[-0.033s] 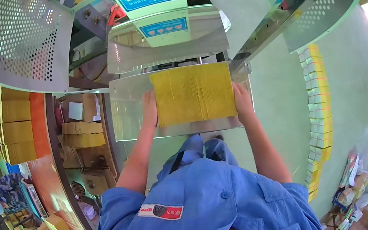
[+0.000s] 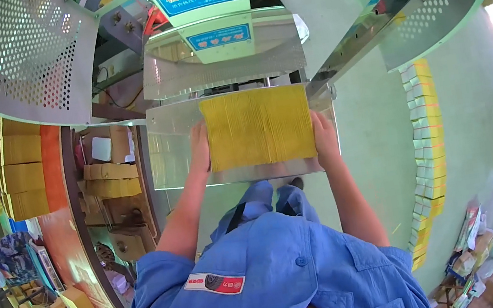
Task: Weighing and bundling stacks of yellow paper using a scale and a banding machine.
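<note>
A thick block of yellow paper sheets point(image 2: 258, 128), packed together with their edges facing up, rests on a shiny metal plate point(image 2: 178, 158) in front of me. My left hand point(image 2: 200, 148) presses against the block's left end, fingers pointing away from me. At the opposite end my right hand point(image 2: 324, 135) bears on it in the same way, so the block is held between both hands. The palms and the undersides of the fingers are hidden.
Beyond the plate stands a machine with a reflective metal panel point(image 2: 224, 68). Perforated guards point(image 2: 32, 65) flank it on both sides. At left, a reddish table point(image 2: 66, 245) bears yellow paper stacks point(image 2: 22, 165). A long row of yellow-and-white bundles point(image 2: 426, 133) lines the floor at right.
The yellow block and both hands have shifted very slightly toward me and to the left. The hold is the same.
</note>
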Available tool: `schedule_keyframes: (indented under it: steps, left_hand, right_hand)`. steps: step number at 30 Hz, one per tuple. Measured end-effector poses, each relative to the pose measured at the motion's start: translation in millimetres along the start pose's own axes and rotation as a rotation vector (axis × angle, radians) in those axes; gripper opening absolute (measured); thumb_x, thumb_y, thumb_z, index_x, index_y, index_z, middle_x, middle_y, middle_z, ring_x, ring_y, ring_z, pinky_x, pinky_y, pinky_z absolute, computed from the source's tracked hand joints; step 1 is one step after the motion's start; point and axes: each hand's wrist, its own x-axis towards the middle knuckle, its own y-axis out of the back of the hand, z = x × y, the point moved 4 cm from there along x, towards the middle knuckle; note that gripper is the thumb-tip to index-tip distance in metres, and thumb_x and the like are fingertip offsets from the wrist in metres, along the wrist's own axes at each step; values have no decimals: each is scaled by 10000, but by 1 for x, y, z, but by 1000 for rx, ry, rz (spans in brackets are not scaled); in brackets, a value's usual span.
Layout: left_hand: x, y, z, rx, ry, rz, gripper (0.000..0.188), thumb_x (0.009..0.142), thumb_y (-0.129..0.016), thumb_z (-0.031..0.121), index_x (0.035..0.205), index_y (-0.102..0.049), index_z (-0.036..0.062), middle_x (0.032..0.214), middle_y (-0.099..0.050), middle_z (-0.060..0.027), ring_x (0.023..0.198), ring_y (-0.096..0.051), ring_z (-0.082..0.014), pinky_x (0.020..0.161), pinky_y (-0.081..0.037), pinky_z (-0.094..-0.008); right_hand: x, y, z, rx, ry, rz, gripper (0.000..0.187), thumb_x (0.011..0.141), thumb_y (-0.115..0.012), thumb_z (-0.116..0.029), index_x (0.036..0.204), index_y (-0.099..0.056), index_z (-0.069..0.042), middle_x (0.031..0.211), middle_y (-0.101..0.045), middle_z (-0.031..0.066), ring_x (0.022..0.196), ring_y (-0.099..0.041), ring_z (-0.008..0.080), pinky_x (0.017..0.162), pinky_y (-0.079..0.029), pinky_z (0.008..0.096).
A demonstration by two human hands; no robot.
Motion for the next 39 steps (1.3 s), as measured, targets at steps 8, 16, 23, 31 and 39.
schedule_keyframes:
  steps: [8,16,23,31,39]
  left_hand:
    - [-27,-11,21,-600,259,-15,521,1030,-361,446,1299,-539,36,1157,-626,-70,1031,-578,-148,914,-452,-319]
    - [-28,-27,34,-891,351,-31,530,1019,-389,436,1346,-481,29,1299,-564,-89,1178,-546,-197,1001,-426,-361]
    - [19,-37,67,-972,266,-32,513,1014,-413,410,1352,-464,27,1301,-561,-101,1174,-552,-189,989,-436,-343]
    - [74,-31,82,-734,238,-151,475,968,-539,270,1355,-465,4,1276,-571,-85,1163,-540,-163,979,-426,-301]
    - [79,-26,79,-647,261,-100,510,960,-541,291,1375,-430,17,1287,-564,-97,1167,-550,-164,980,-438,-303]
  right_hand:
    - [-3,-4,15,575,52,-188,428,1031,-413,-240,1361,-465,27,1339,-523,96,1223,-488,177,1041,-374,310]
    - [-6,-27,8,640,77,-201,469,1020,-422,-229,1422,-398,10,1423,-451,110,1304,-419,204,1102,-308,328]
    - [25,-38,-60,537,164,-218,473,1014,-411,-230,1426,-392,1,1398,-470,105,1286,-435,201,1075,-340,327]
    - [100,-35,-6,449,156,-58,477,1011,-405,-252,1429,-402,-23,1372,-486,93,1246,-470,195,1042,-371,316]
    - [91,-46,-37,637,50,-69,429,1004,-440,-193,1391,-438,-8,1318,-526,88,1202,-502,182,1019,-401,321]
